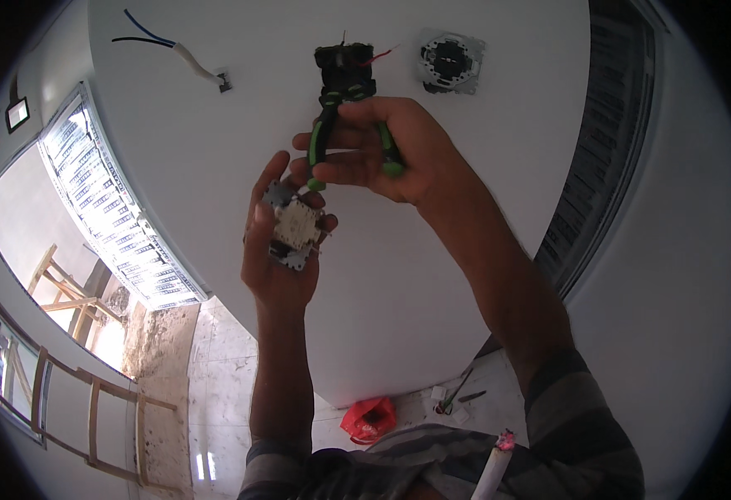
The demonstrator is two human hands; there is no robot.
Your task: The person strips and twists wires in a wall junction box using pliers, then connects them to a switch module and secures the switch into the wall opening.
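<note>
Cigarette, left hand gripping wiring module, right hand clasping pliers, wall edge well apart

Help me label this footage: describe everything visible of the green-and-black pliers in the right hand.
The pliers have two curved, rubbery-looking handles, black with green stripes and green ends, spread apart. The right hand grips them, their head pointing up toward the black recessed wall box. Against that dark background, I can't tell whether the jaws are open or touch it.
</note>
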